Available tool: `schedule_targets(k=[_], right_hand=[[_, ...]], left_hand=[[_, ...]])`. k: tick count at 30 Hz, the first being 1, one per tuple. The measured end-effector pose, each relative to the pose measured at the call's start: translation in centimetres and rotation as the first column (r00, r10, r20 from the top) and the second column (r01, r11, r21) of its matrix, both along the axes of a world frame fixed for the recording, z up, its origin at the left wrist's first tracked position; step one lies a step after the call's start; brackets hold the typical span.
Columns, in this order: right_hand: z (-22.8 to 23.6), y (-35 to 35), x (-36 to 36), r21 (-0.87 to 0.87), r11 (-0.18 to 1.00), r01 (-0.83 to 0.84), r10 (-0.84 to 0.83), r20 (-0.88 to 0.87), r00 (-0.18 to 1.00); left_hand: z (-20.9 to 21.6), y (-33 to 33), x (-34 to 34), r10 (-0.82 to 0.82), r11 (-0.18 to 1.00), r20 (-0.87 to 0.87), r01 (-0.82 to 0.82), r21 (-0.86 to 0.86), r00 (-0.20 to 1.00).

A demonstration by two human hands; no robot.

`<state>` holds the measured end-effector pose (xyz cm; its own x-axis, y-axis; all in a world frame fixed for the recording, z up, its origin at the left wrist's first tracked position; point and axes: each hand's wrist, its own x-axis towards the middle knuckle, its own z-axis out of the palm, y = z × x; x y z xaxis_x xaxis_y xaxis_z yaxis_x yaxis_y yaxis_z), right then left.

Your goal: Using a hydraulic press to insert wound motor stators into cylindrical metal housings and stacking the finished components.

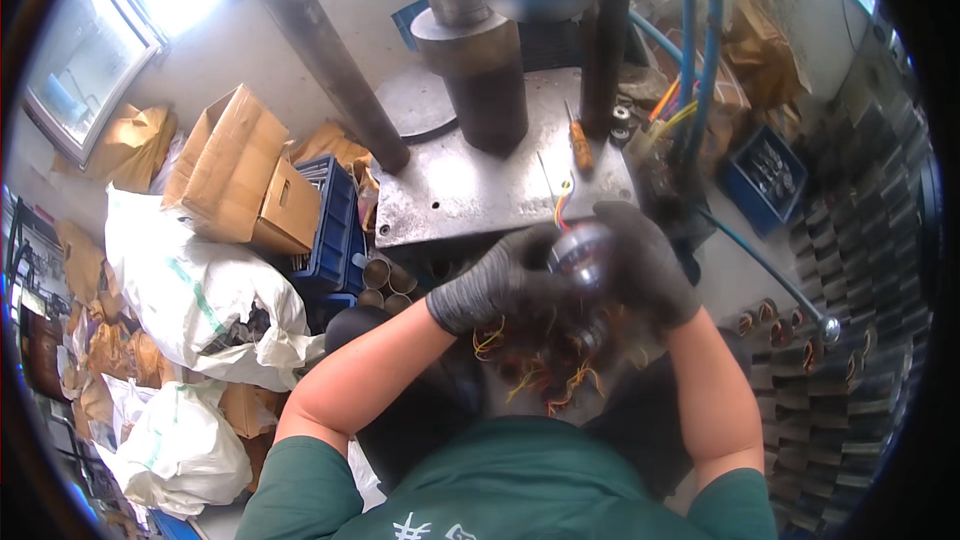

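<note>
My left hand (497, 282), in a dark grey glove, grips the left side of a round, shiny metal motor part (580, 254). My right hand (648, 265), gloved too and blurred by motion, closes round its right side. Thin red, yellow and blue wires (562, 205) stick up from the part's far side. It is held in front of the near edge of a steel press table (470, 210). Below my hands, between my knees, lie several more motor parts (540, 355) with coloured wires, partly hidden by the hands.
On the press table stand a thick steel cylinder (485, 90) and an orange-handled screwdriver (580, 145). Two steel columns rise from it. Left are cardboard boxes (225, 170), blue crates (335, 230) and white sacks (195, 290). Right are a ball-ended lever (830, 328), a blue bin (765, 180) and stacked dark metal parts (850, 240).
</note>
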<state>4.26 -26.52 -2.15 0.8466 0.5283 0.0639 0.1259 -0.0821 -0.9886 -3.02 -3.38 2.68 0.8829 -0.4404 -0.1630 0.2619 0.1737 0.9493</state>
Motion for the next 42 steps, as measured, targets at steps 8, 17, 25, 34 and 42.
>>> schedule_targets(k=[8,17,25,34,42], right_hand=[[1.4,1.8,0.1,0.560,0.814,0.155,0.067,-0.354,0.933],[0.8,2.7,-0.3,0.558,0.815,0.156,-0.014,-0.250,0.968],[0.3,3.4,0.0,0.584,0.805,0.104,-0.017,-0.154,0.988],[0.4,3.2,0.0,0.577,0.803,0.150,0.016,-0.274,0.962],[0.1,3.3,-0.6,0.577,0.807,0.126,-0.059,-0.133,0.989]], left_hand=[[-1.9,1.1,2.8,0.187,0.982,0.135,-0.188,-0.005,0.973],[-2.1,1.2,2.2,0.185,0.971,0.145,-0.159,-0.177,0.972],[-3.0,1.4,1.8,0.369,0.929,0.201,-0.368,-0.044,0.908],[-2.6,1.6,1.6,0.324,0.941,0.295,-0.337,-0.005,0.899],[-2.7,1.3,1.5,0.342,0.940,0.244,-0.333,-0.079,0.908]])
